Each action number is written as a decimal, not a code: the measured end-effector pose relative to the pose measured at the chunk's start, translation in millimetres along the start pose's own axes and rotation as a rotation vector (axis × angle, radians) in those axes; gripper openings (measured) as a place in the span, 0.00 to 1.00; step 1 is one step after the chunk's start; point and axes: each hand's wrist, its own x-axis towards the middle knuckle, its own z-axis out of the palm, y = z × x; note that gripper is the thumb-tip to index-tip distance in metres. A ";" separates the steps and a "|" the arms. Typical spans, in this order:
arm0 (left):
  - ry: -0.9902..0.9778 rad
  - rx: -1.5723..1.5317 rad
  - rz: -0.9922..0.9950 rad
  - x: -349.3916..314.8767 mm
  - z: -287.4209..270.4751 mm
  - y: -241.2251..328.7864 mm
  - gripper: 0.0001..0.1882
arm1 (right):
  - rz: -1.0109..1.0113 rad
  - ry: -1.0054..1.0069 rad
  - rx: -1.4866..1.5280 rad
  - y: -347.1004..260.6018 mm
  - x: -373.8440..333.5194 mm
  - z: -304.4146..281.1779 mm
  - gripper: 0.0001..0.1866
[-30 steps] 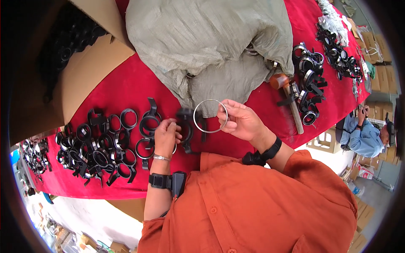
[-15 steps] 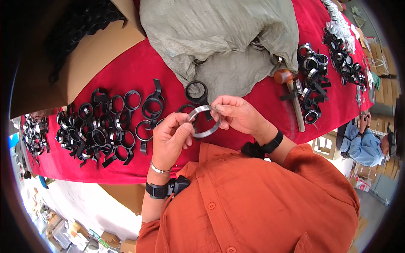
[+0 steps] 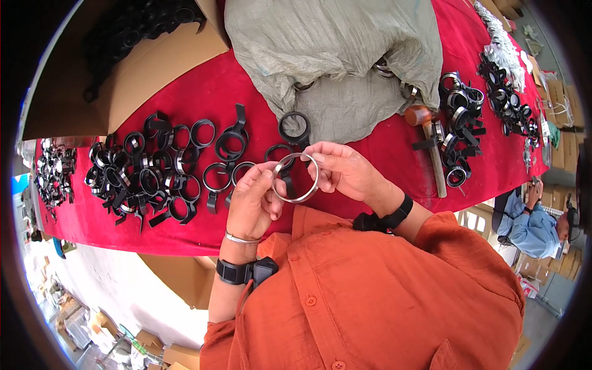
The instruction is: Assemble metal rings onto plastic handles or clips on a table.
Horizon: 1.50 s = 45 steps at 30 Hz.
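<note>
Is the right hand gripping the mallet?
No, the right hand holds the silver ring, while the mallet lies on the red cloth.

1. ring [image 3: 304, 198]: smooth, shiny metal;
2. black ring pieces [image 3: 149, 180]: satin, plastic-looking, some with glossy metal bands;
3. sack [image 3: 333, 49]: woven plastic look, matt, wrinkled;
4. tablecloth [image 3: 391, 163]: matt cloth;
5. hammer head [image 3: 417, 115]: glossy, smooth; handle [image 3: 437, 166]: dull wood;
6. box [image 3: 166, 80]: matt cardboard

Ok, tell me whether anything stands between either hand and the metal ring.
Nothing visible does: the left fingers and right fingers both hold the metal ring, one hand at either side. The black rings lie beyond it, not in between.
</note>
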 end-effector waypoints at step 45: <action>0.018 0.352 0.286 -17.9 -5.8 -6.9 0.10 | 0.065 -0.129 -0.064 -0.1 -8.4 3.7 0.06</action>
